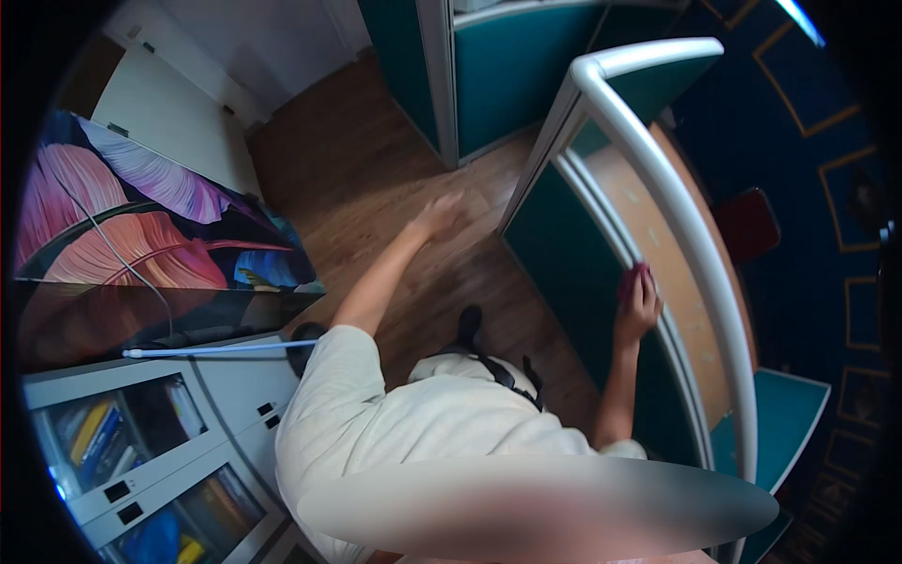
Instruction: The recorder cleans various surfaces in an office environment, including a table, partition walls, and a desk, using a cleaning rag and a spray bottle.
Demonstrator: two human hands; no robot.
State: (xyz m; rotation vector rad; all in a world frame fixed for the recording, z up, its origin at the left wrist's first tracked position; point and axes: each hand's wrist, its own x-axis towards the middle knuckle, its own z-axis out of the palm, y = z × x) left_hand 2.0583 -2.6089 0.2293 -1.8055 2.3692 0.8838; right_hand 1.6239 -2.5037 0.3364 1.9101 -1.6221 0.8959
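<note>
My right hand (pixel 640 310) grips a dark red cloth (pixel 627 283) and presses it on the grey middle rail (pixel 599 201) of an office cubicle partition. Below that rail is a dark teal panel (pixel 571 247); a thick white top rail (pixel 680 183) curves above it. Between the two rails, a light wooden desktop (pixel 634 197) shows through what looks like glass. My left hand (pixel 444 215) is held out over the wood-look floor (pixel 338 190), blurred, with nothing visible in it and its fingers seemingly apart.
At left stand a grey cabinet (pixel 246 384) with glazed doors and a panel with a large floral print (pixel 141 261). A pale blue pole (pixel 225 348) juts out beside my left arm. Another teal partition (pixel 521 77) stands ahead; a red chair (pixel 750 225) is beyond the desk.
</note>
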